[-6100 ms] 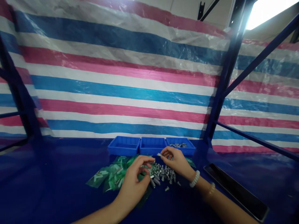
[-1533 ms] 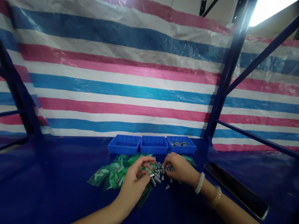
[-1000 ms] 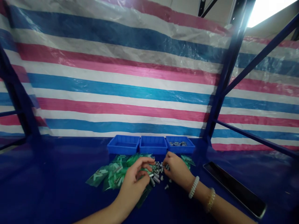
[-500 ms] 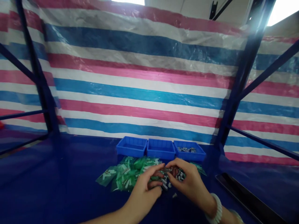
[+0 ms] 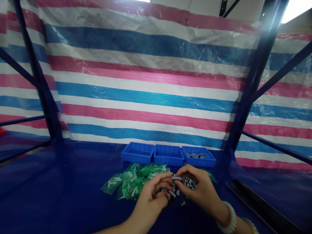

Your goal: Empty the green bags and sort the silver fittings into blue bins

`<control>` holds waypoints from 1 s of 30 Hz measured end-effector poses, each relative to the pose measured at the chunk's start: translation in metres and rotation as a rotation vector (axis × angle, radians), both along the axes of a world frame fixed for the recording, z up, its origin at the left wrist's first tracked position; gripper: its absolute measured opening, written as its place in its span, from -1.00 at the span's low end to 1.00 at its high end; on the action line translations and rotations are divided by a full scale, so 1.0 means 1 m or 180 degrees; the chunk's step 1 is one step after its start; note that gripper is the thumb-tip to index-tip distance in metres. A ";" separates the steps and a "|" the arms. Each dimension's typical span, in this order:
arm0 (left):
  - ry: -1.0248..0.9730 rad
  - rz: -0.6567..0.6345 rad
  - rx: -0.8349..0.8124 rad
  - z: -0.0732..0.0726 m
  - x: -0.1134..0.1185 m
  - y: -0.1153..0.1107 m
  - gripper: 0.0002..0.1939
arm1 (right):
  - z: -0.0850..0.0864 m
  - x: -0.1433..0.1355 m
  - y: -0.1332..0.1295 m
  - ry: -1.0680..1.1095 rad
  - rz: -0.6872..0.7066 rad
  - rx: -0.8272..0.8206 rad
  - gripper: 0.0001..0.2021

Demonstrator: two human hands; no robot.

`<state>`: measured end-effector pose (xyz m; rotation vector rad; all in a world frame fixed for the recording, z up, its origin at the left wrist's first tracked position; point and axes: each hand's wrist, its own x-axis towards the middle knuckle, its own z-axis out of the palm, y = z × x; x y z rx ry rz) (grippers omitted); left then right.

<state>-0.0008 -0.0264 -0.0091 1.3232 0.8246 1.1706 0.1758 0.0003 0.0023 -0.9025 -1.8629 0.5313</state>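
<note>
Between the thumb and fingers of my right hand (image 5: 198, 185) is a small metal cylinder (image 5: 176, 178), lying level. My left hand (image 5: 153, 198) curls close beside it, fingertips near the cylinder's left end; whatever lies inside its fingers is too small to make out. Loose metal screws and small parts (image 5: 188, 182) lie on the blue table beneath and between both hands, partly hidden by them. Green-tinted plastic bags (image 5: 133, 183) with white and metal pieces are heaped left of my left hand.
Three blue bins stand in a row behind the bags: left (image 5: 138, 152), middle (image 5: 168, 155) and right (image 5: 198, 156), the right one holding metal parts. A long dark object (image 5: 260, 204) lies at the right. Blue posts flank a striped sheet (image 5: 151, 97).
The metal cylinder now shows more clearly between my hands. My right hand has shifted slightly right, and the fingers of my left hand have curled a little.
</note>
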 end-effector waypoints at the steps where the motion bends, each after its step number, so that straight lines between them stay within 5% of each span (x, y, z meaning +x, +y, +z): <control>1: -0.0021 0.0047 0.0102 0.001 0.000 -0.001 -0.41 | 0.000 0.001 0.002 0.0177 0.0076 -0.0223 -0.93; 7: 0.0446 0.0095 0.1103 0.006 -0.002 -0.006 -0.51 | -0.009 -0.003 0.011 0.1153 0.0863 -0.1479 -0.72; 11: 0.0687 0.0217 0.1347 0.008 -0.002 -0.006 -0.54 | -0.011 -0.004 0.012 0.1394 0.1034 -0.1854 -0.69; 15: 0.0712 0.0306 0.1267 0.011 -0.003 -0.004 -0.54 | -0.006 0.011 0.023 0.0908 0.0731 -0.1121 -0.73; 20: 0.0720 0.0451 0.1041 0.012 -0.004 -0.001 -0.56 | -0.003 0.052 0.070 -0.0562 -0.0826 0.0803 -0.68; 25: 0.0717 0.0482 0.0982 0.013 -0.004 0.001 -0.59 | -0.012 0.074 0.102 -0.0990 -0.1489 0.0819 -0.69; 30: 0.0739 0.0522 0.1050 0.014 -0.004 0.002 -0.61 | -0.011 0.058 0.079 -0.1190 -0.1176 0.0770 -0.80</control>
